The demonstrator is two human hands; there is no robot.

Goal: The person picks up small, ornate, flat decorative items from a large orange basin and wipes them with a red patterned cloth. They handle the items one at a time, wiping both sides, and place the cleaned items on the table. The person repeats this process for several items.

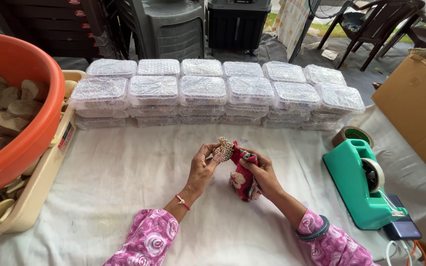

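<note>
My sleeves: two pink rose-patterned cuffs are showing at the bottom edge, a red thread on my left wrist and dark bangles on my right.
My left hand [202, 167]: I am pinching the carved wooden block [224, 148] at its lower edge, thumb and fingers closed on it.
My right hand [262, 173]: I am gripping the red cloth pouch [242, 178], fingers clamped around its gathered top.
Block and pouch: one of each; the block is sitting at the mouth of the pouch, touching it, above the white cloth [124, 182] that is covering the table.
Tape dispenser [361, 184]: one, teal, standing to my right with a roll of clear tape in it; one brown tape roll [353, 134] is lying just behind it.
Orange tub [23, 133]: one, to my left, holding many wooden pieces; it is resting on a cream tray [35, 189].
Clear boxes [203, 91]: lidded and bubble-wrapped, standing in two rows of six stacks; how many in each stack I cannot tell.
Cardboard box [417, 106]: one, far right.
Chairs [371, 24]: dark ones are standing beyond the table; I cannot count them.
</note>
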